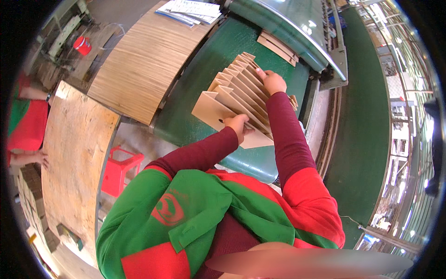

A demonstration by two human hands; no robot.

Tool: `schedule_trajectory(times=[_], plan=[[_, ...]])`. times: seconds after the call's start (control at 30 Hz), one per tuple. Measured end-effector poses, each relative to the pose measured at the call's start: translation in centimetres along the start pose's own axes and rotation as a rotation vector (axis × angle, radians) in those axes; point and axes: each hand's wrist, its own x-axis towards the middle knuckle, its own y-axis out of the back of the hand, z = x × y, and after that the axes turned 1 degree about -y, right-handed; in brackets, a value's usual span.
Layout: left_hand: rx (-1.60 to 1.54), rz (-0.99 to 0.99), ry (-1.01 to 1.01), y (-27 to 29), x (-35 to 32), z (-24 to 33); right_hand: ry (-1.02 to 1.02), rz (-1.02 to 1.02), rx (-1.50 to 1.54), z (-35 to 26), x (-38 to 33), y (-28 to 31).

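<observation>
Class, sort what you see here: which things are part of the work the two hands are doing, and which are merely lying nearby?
In the work:
- left hand, on the near end of the fanned row
- right hand, on its far end
- fanned row of tan cardboard pieces
- green machine table under them

Lying about:
- red plastic stool
- plywood sheet
- stack of printed sheets
- red cup

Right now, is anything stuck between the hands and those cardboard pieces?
Nothing visible. The left hand rests on the near end of the fanned cardboard pieces, and the right hand touches the far end, on the green table.
</observation>
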Motion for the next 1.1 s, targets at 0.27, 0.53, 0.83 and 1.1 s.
schedule_trajectory(times=[0.27, 0.53, 0.83, 1.1], plan=[[0.009, -0.213, -0.041, -0.4, 2.7, 1.6, 0.357, -0.171, 0.131, 1.6, -6.1, -0.7], [0.193, -0.070, -0.046, -1.2, 0.1, -0.5, 0.270, -0.073, -0.026, -0.9, -7.2, -1.2], [0.152, -0.445, -0.027, 3.9, 0.5, -0.9, 0.424, -0.105, -0.126, -1.3, -11.6, -0.4], [0.309, -0.097, 0.017, 8.2, -0.1, 0.7, 0.186, -0.139, -0.194, -4.9, -10.9, -0.3]])
